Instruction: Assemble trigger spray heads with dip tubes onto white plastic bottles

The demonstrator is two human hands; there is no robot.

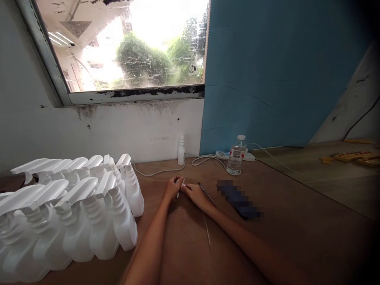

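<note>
Where both forearms stretch out and converge over the brown wooden tabletop (297,221), the left hand (172,189) and right hand (196,194) meet fingertip to fingertip, pinching a small white plastic piece (181,185) between them; too small to tell its shape. Both hands curl closed around it, knuckles up, wrists low on the wood. A thin dark rod-like tool (207,194) lies just beside the right hand, and a thin pale tube (207,229) lies between the forearms. Right of that rests a dark flat object (240,200), blurred. Farther back stand a small white plastic bottle (181,150) by the wall and a clear plastic water bottle with white cap (236,155), a white cable (166,170) looping between them. At left, a tight cluster of glossy white trigger spray bottles (74,213) leans in rows.
</note>
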